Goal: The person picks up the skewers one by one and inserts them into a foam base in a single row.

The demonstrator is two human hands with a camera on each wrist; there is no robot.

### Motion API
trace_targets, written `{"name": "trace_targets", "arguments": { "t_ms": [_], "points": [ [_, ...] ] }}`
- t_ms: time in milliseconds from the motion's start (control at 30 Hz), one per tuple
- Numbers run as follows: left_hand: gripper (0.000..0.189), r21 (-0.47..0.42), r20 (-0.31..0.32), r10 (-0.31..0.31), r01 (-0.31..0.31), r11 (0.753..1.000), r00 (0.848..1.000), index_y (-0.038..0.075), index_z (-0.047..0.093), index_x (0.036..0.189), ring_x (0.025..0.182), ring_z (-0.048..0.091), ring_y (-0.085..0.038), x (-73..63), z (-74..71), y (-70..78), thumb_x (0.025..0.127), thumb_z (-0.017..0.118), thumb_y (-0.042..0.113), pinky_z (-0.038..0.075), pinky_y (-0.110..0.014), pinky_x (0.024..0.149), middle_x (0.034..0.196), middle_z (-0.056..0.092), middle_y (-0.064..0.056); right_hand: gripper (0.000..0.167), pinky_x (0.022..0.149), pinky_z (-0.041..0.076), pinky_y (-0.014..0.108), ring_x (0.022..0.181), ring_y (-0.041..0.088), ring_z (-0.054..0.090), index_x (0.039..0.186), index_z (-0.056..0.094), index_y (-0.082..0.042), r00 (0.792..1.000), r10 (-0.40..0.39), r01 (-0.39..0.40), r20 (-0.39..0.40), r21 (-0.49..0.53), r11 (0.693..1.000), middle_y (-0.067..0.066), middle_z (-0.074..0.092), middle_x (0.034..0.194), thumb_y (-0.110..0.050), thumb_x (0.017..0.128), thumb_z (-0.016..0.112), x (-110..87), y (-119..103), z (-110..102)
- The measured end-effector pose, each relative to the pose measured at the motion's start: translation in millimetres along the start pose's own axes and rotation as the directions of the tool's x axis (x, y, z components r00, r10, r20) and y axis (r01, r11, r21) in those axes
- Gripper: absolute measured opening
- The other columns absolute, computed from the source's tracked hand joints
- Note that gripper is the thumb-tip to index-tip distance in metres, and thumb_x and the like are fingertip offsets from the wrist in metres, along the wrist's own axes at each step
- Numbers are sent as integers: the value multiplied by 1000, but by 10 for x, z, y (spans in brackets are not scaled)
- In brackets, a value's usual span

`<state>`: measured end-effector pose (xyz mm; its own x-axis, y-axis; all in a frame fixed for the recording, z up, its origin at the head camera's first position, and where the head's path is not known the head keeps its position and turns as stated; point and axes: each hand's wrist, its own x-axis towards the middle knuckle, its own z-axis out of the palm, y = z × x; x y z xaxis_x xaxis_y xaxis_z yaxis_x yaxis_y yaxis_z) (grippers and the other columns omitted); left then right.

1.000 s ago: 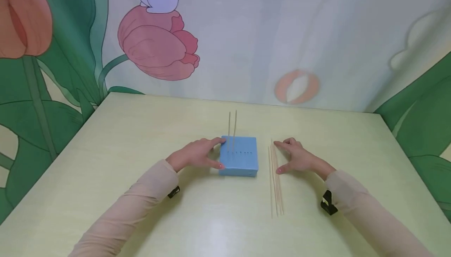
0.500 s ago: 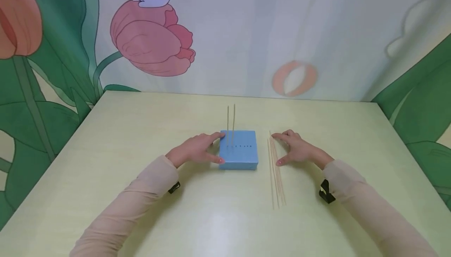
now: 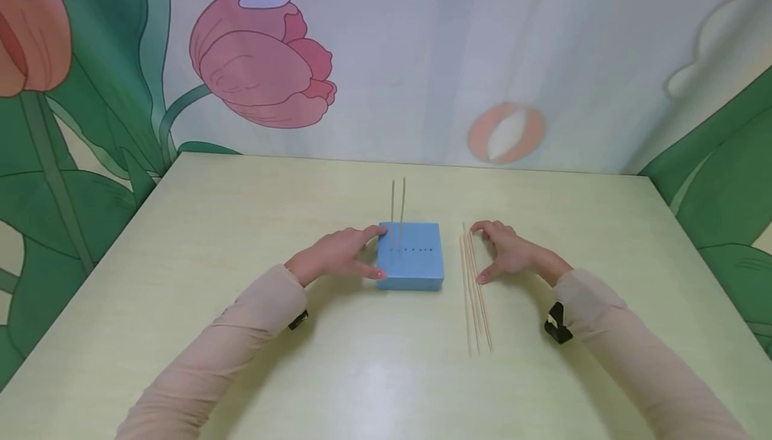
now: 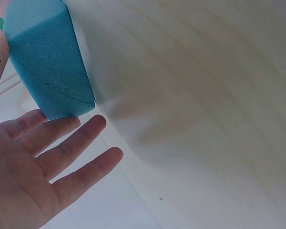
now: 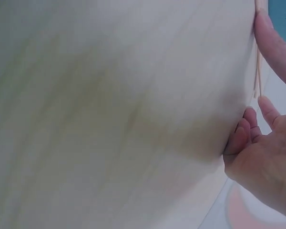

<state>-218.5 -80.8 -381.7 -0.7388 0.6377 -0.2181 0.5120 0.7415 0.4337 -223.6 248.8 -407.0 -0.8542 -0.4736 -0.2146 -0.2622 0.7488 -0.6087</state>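
Observation:
A light blue foam block [image 3: 416,267] with a row of small holes across its top lies on the table. Two thin wooden sticks [image 3: 403,209] stand upright in its left holes. At the block's left side is my left hand [image 3: 338,254], thumb and index finger straight and touching its left corners; the left wrist view shows the other fingers [image 4: 88,174] spread. Right of the block lies a loose bundle of thin sticks [image 3: 473,292]. My right hand [image 3: 509,251] rests beside it, thumb and index finger apart at the sticks' right edge, other fingers [image 5: 240,136] curled in.
The pale wooden table [image 3: 271,185] ends at the back against a curtain [image 3: 410,58] printed with tulips and a rabbit. A black wrist strap [image 3: 557,324] shows under the right sleeve.
My right index finger and thumb have shifted slightly right, off the bundle toward its edge. My left hand stays on the block. The head view has tilted a little.

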Motion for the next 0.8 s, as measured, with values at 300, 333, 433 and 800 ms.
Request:
{"name": "trace_targets", "arguments": {
  "t_ms": [300,333,433,800],
  "points": [
    [87,5,13,13,-13,1000,1000,8,26,143,110,52,-29,-23,-21,17,78,66,48,44,-40,85,126,51,-17,89,91,25,50,104,37,31,125,26,4,1000,11,-6,-29,154,988,23,36,113,-11,61,85,-22,12,29],
    [87,5,14,13,-13,1000,1000,9,26,144,110,52,-29,-24,-23,20,78,66,49,44,-40,85,125,51,-16,88,89,26,48,101,35,32,124,24,4,1000,-1,7,-31,188,982,22,37,111,-9,61,84,-31,14,24],
    [87,7,14,14,-14,1000,1000,9,25,144,109,52,-28,-25,-24,23,78,66,49,44,-40,84,124,52,-16,87,83,31,39,92,29,38,125,20,4,999,-33,43,-39,286,957,19,44,101,-2,63,81,-50,21,8],
    [86,-7,7,21,-21,1000,1000,9,26,143,111,51,-29,-28,-22,11,78,66,48,43,-41,86,125,52,-17,88,71,51,35,75,23,63,139,6,-11,994,-58,104,-94,606,789,26,55,87,17,76,62,-190,-168,-102]
  ]
}}
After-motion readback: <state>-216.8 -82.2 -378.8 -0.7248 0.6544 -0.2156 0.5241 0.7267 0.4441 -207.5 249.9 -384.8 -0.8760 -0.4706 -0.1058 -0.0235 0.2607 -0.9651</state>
